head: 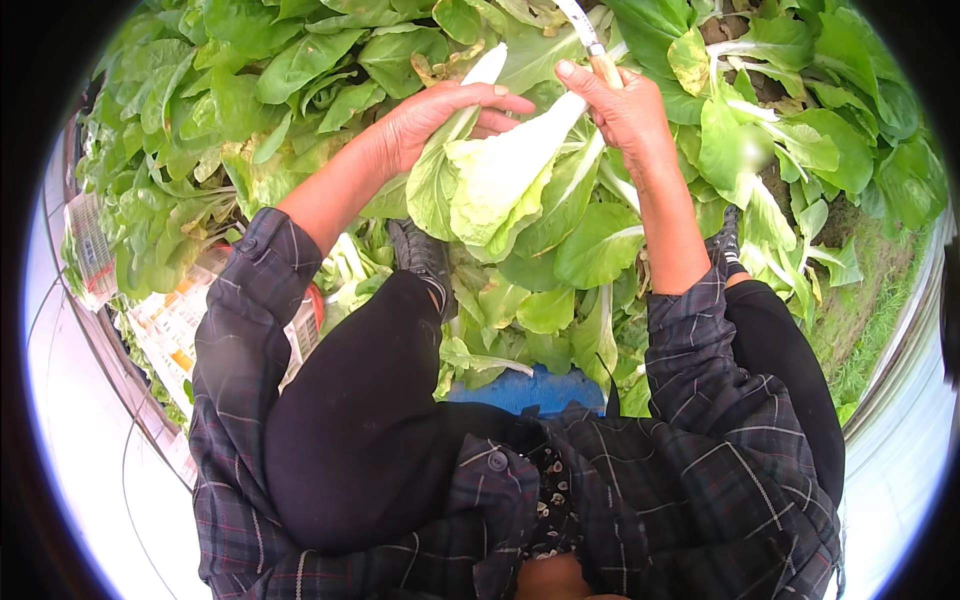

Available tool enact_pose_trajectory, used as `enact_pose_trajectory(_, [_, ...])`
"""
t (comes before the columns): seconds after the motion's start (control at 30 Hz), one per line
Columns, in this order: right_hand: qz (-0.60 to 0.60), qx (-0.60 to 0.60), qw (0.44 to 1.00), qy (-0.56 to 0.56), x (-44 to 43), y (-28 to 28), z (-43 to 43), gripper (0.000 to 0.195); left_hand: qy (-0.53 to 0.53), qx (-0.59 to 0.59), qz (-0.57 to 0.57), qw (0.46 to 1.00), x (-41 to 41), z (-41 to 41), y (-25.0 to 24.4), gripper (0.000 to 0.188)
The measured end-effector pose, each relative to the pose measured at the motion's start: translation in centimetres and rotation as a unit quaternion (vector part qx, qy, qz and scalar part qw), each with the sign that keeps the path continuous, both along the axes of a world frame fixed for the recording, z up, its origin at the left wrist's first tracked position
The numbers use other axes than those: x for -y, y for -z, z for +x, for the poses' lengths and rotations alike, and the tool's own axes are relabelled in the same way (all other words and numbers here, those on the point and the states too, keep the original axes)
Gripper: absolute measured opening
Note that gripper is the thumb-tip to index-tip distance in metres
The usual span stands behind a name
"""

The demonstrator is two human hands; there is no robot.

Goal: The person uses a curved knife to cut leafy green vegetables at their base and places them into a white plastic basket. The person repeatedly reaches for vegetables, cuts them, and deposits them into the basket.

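My right hand (626,109) is closed on the wooden handle (606,69) of a knife, whose metal blade (577,21) points up past the picture's top edge. The same hand grips the narrow end of a pale leafy cabbage head (501,180), which hangs down to the left between my hands. My left hand (469,112) has its fingers apart at the left side of the head. A green leaf with a white stalk (486,67) lies against its palm; whether the fingers bear on it I cannot tell.
Leafy green plants (300,67) surround my hands, some leaves yellowed. Loose leaves (547,307) lie between my shoes (421,255). A blue object (525,390) is below them. At the left stand plastic crates (172,322), one further off (91,240). Grass (885,322) grows at the right.
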State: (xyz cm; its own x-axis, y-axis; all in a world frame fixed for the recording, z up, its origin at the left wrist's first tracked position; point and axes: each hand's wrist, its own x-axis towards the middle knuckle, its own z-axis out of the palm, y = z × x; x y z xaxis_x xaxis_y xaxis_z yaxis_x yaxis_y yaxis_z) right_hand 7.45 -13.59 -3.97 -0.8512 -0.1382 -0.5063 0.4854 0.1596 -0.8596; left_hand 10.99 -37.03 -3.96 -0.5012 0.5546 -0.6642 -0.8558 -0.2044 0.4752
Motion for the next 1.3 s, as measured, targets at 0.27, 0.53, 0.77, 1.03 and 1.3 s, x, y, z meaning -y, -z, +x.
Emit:
enact_pose_trajectory(0.27, [0.074,-0.021,0.994,-0.078,1.5,0.2,-1.3,0.065,0.018,-0.111,-0.063,0.992,-1.9,0.1,0.3,0.052])
enact_pose_trajectory(0.53, [-0.079,0.009,0.990,-0.114,2.0,-0.8,-1.1,0.045,-0.098,0.054,0.112,0.987,-1.0,0.9,-0.3,0.062])
enact_pose_trajectory(0.77, [0.018,-0.021,0.993,-0.111,4.6,-1.4,-0.7,0.029,-0.141,0.042,0.154,0.977,-1.1,1.7,0.6,0.068])
enact_pose_trajectory(1.03, [0.072,-0.052,0.990,-0.107,3.8,0.1,-1.1,0.047,-0.078,0.040,0.115,0.989,-0.6,1.9,1.6,0.061])
enact_pose_trajectory(1.3, [0.261,-0.135,0.954,-0.057,-2.6,1.7,-0.7,0.037,-0.088,0.002,0.126,0.988,0.9,1.2,0.7,0.049])
